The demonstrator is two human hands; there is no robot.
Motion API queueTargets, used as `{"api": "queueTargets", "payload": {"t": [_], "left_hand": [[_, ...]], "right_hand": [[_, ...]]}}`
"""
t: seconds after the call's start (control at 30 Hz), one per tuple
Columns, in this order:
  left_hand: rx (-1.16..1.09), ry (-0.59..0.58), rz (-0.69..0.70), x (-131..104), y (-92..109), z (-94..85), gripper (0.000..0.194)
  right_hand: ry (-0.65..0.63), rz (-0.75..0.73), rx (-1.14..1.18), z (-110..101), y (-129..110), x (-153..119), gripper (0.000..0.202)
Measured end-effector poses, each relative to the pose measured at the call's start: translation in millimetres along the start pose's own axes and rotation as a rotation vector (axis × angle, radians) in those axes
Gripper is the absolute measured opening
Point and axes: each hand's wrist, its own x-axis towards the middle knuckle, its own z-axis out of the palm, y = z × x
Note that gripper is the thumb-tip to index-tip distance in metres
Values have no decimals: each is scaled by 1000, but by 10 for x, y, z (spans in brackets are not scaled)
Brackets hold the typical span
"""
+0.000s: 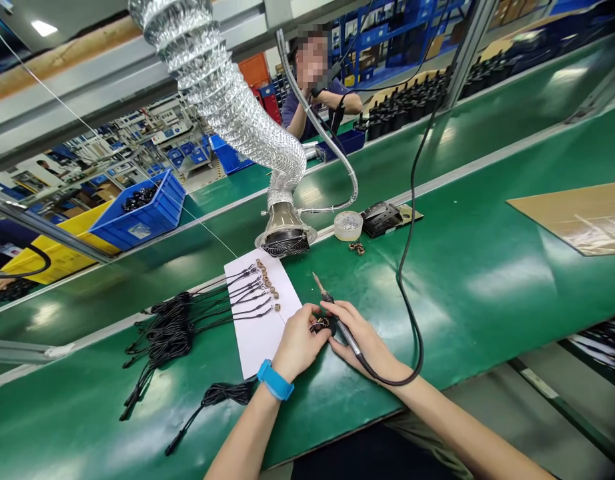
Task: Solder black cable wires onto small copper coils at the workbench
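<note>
My left hand (300,339), with a blue band (275,381) at its wrist, is closed on a small round black part (326,325) with tiny gold contacts and thin wires. In my right hand (365,337) lies a soldering iron (346,337), its tip pointing up and away to the left; the fingers of this hand also reach the black part. Beside my left wrist is a bundled black cable (227,395). A white sheet (252,347) lies farther left, bearing a row of small brass-coloured rings (268,283) and the wire ends of several black cables (172,327).
A foil duct (257,127) hangs down to a fan hood (286,230). Behind my hands are a tape roll (348,225), a black holder (382,218) and a copper-coloured coil (357,248). Cardboard (577,217) lies right. The iron's cord (412,200) hangs from above. A co-worker (312,87) sits opposite.
</note>
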Motion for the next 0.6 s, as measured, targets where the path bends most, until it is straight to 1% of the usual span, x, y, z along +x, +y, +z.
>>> {"api": "queueTargets", "payload": {"t": [0.07, 0.13, 0.2, 0.27, 0.33, 0.4, 0.5, 0.6], "left_hand": [[131, 21, 73, 50, 20, 26, 24], [225, 45, 99, 95, 17, 57, 22], [265, 57, 96, 126, -6, 84, 15], [246, 63, 84, 141, -41, 102, 7], [183, 71, 61, 154, -84, 108, 5], [66, 73, 14, 170, -127, 98, 7], [-219, 61, -40, 177, -163, 65, 14], [-441, 82, -26, 122, -129, 53, 25]], "right_hand": [[3, -16, 20, 1, 3, 4, 76], [15, -17, 32, 4, 5, 10, 75], [23, -3, 31, 4, 9, 15, 73], [16, 16, 25, 2, 15, 15, 72], [2, 29, 23, 0, 24, 11, 71], [-5, 39, 23, 1, 29, 7, 71], [5, 50, 35, -7, 5, 13, 69], [57, 56, 142, -46, -62, 27, 62]]}}
